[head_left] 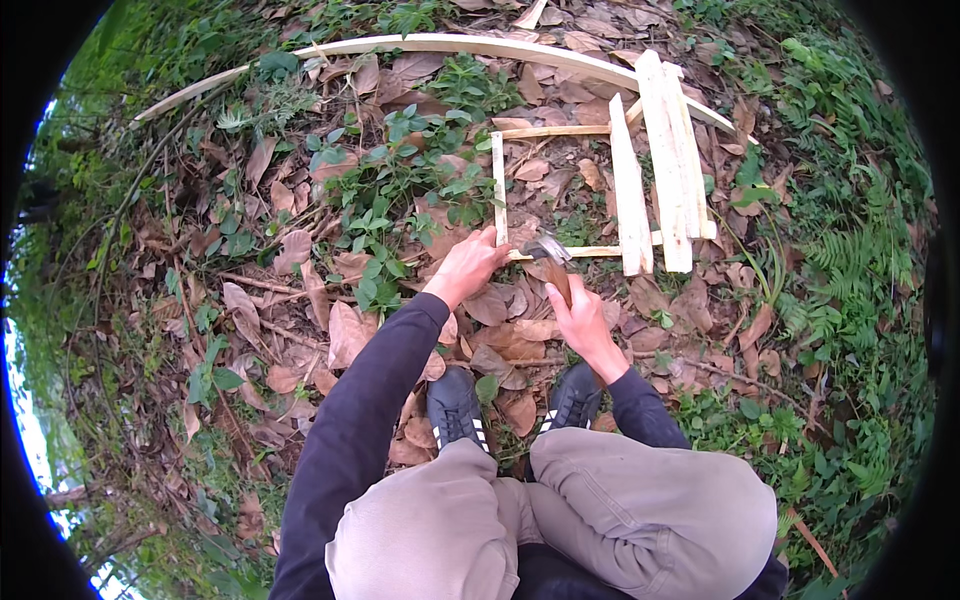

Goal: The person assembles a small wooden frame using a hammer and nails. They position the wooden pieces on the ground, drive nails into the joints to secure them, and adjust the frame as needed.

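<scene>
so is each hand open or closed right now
Left hand: at the near left corner of the wooden frame; grip cannot be told.
Right hand: closed, holding the hammer.

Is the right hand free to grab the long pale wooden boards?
Probably not: the right hand grips a brown-handled metal hammer, though nothing seems to block the pale wooden boards.

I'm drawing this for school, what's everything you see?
wooden frame: one, pale, above centre
boards: three or more, pale, frame's right side
long strip: one, pale, beyond the frame
hammer: one, brown and grey, frame's near side
leaves: many, brown, throughout
plants: many, green, all around
twigs: several, brown, among leaves
shoes: two, dark, white-striped, lower middle
trousers: one pair, beige, bottom
sleeves: two, dark, lower half
left fingers: one set, frame's near left corner
right fingers: one set, gripping the hammer
</scene>
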